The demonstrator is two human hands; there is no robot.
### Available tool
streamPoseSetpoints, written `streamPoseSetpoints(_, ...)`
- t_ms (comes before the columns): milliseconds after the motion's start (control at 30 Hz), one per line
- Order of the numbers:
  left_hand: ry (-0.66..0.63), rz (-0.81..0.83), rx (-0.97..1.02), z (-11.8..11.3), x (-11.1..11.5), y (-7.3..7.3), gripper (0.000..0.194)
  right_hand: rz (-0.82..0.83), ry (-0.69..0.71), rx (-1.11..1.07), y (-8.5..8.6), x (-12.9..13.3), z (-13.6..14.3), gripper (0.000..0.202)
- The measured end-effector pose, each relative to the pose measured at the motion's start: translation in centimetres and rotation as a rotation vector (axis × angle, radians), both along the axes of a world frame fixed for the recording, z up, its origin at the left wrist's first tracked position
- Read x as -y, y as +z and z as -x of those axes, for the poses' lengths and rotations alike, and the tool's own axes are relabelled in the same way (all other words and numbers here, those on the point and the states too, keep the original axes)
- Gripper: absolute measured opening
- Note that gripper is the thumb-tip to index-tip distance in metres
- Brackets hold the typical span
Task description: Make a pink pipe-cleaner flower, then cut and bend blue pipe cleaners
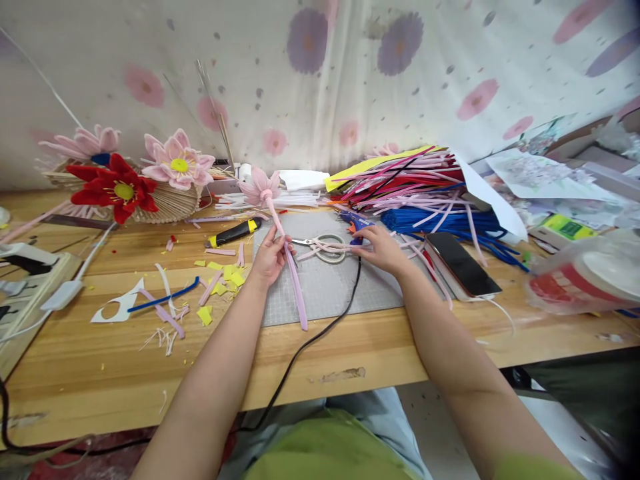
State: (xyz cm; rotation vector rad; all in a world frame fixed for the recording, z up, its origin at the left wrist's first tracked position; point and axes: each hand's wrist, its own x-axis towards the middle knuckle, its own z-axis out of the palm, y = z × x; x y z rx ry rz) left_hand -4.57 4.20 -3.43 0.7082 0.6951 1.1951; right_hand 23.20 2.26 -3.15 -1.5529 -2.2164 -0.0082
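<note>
Flower stem [275,217] partly behind left fingers [275,245]

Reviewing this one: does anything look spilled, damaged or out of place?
Yes, mildly. Yellow scraps lie strewn on the table, left of the grey mat, like uncollected offcuts. Near the table's front edge, a rough, discoloured patch looks like surface damage. The pink flower in the left hand shows no obvious damage.

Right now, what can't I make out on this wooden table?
Head view:
- blue plastic tool: partly hidden by the right hand
- pale pink fuzzy stem: partly covered by the left hand
- red-and-white cup in clear plastic: cut off by the right edge
- yellow-green box: print too small, blurred
</note>
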Motion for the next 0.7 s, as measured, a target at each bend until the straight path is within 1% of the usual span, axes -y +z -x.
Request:
streamPoseSetpoints(67, -0.013, -0.013, -0.044, -0.1, 0.0, 0.0, 0.061, 0.024, 0.049, 0.033, -0.3, 0.0, 0.0, 0.028)
streamPoseSetpoints(167, -0.008, -0.033, -0.121, -0.3, 0.1, 0.0, 0.062, 0.030, 0.075, 0.056, -0.6, -0.1, 0.5, 0.019)
streamPoseSetpoints(267, 0.012, -0.049, -0.170, -0.5, 0.2, 0.0, 0.062, 0.004, 0.037, 0.029, -0.4, 0.3, 1.1, 0.018)
streamPoseSetpoints(333, 0.035, -0.048, -0.179, -0.6, 0.2, 0.0, 0.061, -0.062, -0.020, 0.011, 0.2, 0.7, 1.4, 0.021)
streamPoseSetpoints(400, 0.065, -0.031, -0.172, -0.5, 0.1, 0.0, 0.059, -0.163, -0.083, 0.012, 1.4, 1.0, 1.3, 0.024)
streamPoseSetpoints(500, 0.109, -0.008, -0.134, 0.0, -0.2, -0.1, 0.056, -0.311, -0.173, 0.071, 4.5, 0.1, -0.1, 0.027)
streamPoseSetpoints(533, 0.121, -0.006, -0.119, 0.1, -0.3, -0.1, 0.055, -0.349, -0.203, 0.109, 5.7, -0.6, -1.0, 0.028)
streamPoseSetpoints(633, 0.146, -0.001, -0.091, 0.5, -0.5, -0.1, 0.054, -0.376, -0.216, 0.239, 8.9, -3.8, -4.4, 0.032)
streamPoseSetpoints(700, 0.149, -0.002, -0.086, 0.6, -0.6, -0.1, 0.055, -0.331, -0.265, 0.306, 9.9, -5.9, -6.6, 0.035)
